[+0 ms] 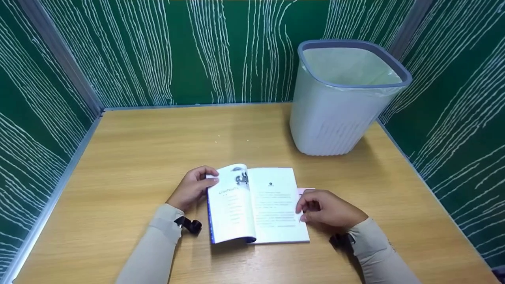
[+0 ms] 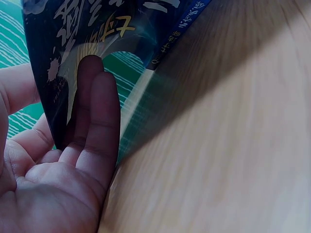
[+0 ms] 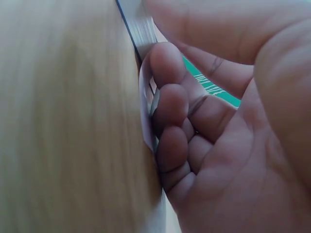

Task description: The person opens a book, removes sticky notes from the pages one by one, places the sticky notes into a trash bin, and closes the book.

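An open book [image 1: 272, 205] lies on the table, its left page headed CONTENTS. My left hand [image 1: 193, 187] grips the book's left side, thumb over the page and fingers behind the dark blue cover [image 2: 60, 53]. That cover is tilted up from the table, as the left wrist view shows. At the right page edge, my right hand [image 1: 329, 209] holds the book, thumb on the page and fingers curled against the edge. A pink slip of paper [image 1: 306, 190] sticks out beside the book; in the right wrist view a pale pinkish strip [image 3: 145, 102] runs along the fingertips.
A white trash bin [image 1: 331, 118] with a grey rim and a liner stands at the back right of the wooden table [image 1: 158, 146]. Green panels [image 1: 244, 59] with white lines enclose the back and sides. Several tiny white bits lie on the table beyond the book.
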The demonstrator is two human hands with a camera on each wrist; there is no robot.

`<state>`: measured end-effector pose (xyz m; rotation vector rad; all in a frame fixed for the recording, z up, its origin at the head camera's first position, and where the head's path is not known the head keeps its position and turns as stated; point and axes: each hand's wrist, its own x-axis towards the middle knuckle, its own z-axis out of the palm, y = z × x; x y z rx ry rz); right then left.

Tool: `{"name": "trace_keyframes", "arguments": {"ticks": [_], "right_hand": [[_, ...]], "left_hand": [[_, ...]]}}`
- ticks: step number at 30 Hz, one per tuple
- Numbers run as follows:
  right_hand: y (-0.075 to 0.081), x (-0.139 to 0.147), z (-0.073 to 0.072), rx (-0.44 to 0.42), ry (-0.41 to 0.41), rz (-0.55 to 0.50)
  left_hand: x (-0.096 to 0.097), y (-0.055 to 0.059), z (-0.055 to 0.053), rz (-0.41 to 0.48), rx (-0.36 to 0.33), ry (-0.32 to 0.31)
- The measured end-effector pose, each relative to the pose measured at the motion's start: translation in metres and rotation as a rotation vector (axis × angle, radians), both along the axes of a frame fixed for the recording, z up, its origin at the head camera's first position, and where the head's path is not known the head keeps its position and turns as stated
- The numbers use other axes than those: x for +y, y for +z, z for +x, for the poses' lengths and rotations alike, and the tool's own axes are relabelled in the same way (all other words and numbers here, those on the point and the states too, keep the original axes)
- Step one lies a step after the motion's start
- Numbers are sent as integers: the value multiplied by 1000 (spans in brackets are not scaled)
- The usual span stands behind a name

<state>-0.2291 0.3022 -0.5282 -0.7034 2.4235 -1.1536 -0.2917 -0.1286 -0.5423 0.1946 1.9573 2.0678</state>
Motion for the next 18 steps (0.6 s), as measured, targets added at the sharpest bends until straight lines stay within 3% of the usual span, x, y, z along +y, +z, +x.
{"name": "trace_keyframes", "arguments": {"ticks": [13,18], "right_hand": [[1,2,-1,0,-146,4],[-1,3,-2,49,-181,-26]], "left_hand": [[0,-2,-1,2,2,-7],[0,-2,-1,-18,9,-8]]}}
